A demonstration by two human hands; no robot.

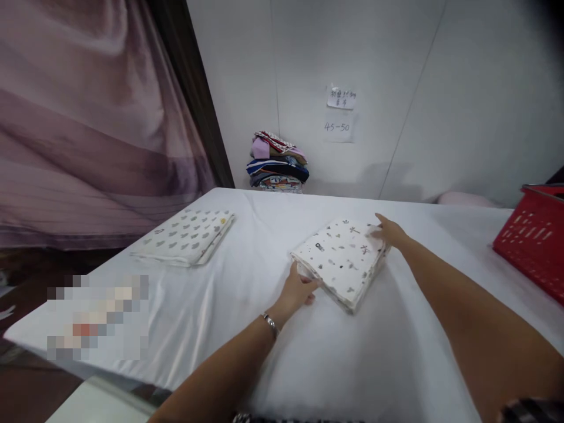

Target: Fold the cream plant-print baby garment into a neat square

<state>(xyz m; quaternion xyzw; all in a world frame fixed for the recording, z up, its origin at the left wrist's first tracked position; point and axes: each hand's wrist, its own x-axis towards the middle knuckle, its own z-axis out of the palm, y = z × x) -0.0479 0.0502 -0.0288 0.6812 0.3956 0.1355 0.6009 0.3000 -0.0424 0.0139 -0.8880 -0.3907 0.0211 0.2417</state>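
Note:
A folded white cloth with small grey and brown prints lies on the white-covered table, between my two hands. My left hand, a metal band at its wrist, closes on the cloth's near left edge with thumb and fingers. At the far right corner, my right hand grips the cloth with its forefinger stretched out; part of its fingers is hidden. Farther left lies another folded white cloth with grey prints, apart from both hands.
The white table meets a pale wall with paper notes. Folded fabrics are stacked at the back. A red plastic basket stands at the right. A pinkish curtain hangs at the left; a pixelated patch covers the table's left corner.

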